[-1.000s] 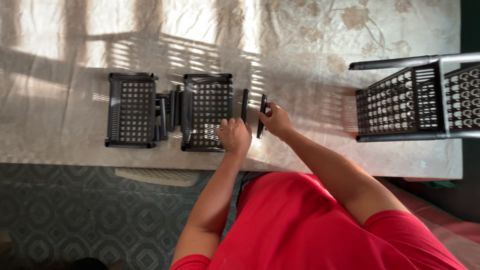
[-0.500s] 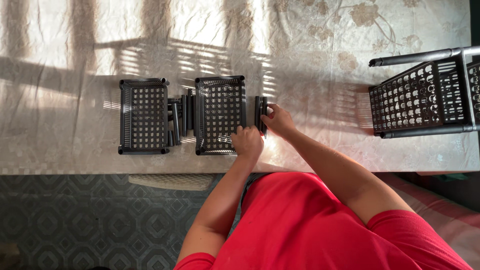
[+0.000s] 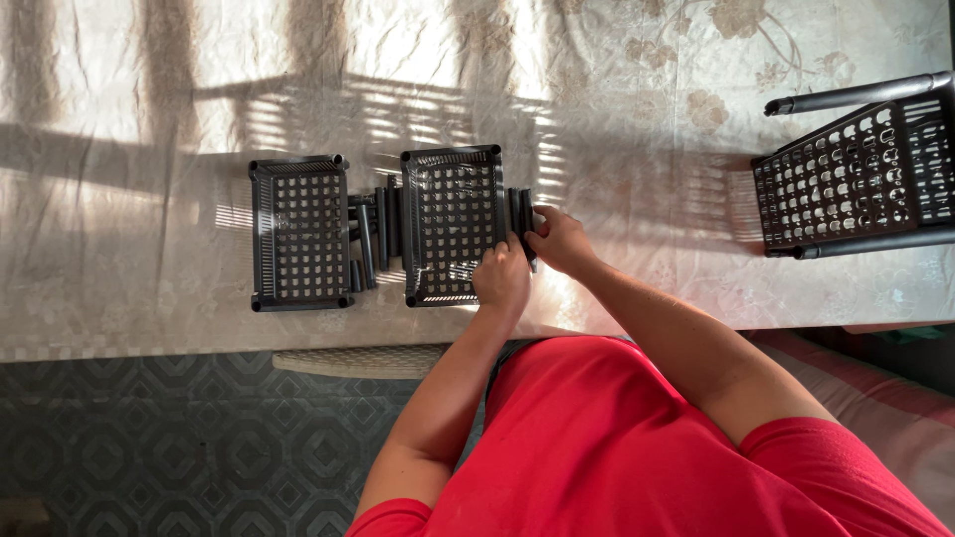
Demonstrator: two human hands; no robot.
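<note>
The person wears a bright red top, plain, with no pattern or print that I can see. The cloth looks soft and has a few gentle folds across the front. The sleeves are short; the hems end on the upper arms, so both arms are bare from there down to the hands. The left hand (image 3: 500, 281) and the right hand (image 3: 560, 242) are bare too, without gloves. I see no watch, bracelet or ring, though the fingers are partly in shadow, so small things there are hard to tell. Warm sunlight falls on the right forearm and on part of the red cloth.
</note>
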